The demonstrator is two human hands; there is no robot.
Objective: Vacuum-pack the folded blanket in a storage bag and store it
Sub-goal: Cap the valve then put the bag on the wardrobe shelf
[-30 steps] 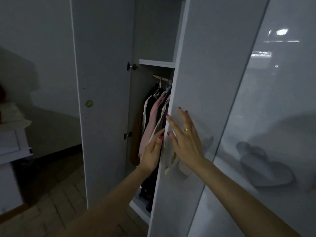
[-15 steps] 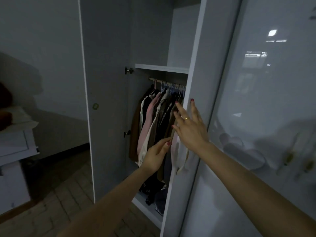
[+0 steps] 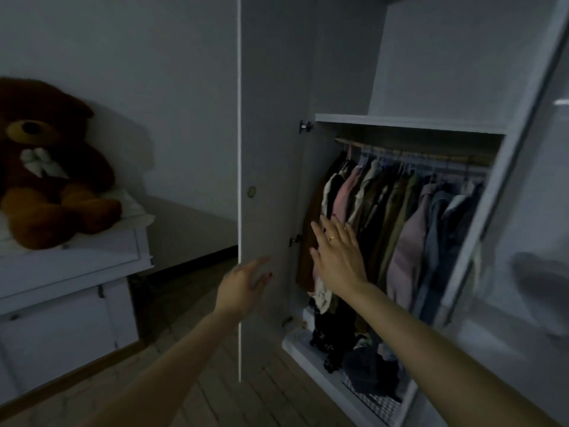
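Home bedroom, dim: open wardrobe (image 3: 271, 149) is holding clothes (image 3: 400, 223) hanging on a rail, teddy bear (image 3: 46, 167) is sitting on a white dresser (image 3: 70, 272).

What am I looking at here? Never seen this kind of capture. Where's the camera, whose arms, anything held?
There is no machine: a person wears a wide-angle camera on the head, looking forward and down, so both arms come in from the bottom of the one view. The left hand is open in front of the open wardrobe door; it is blurred, so contact is hard to judge. The right hand, with a ring, is spread flat in front of the hanging clothes. Neither hand holds anything. Above the clothes is a shelf; a heap of clothes lies on the wardrobe floor. To the left, a teddy bear sits on a white cabinet. No blanket or storage bag is in view.
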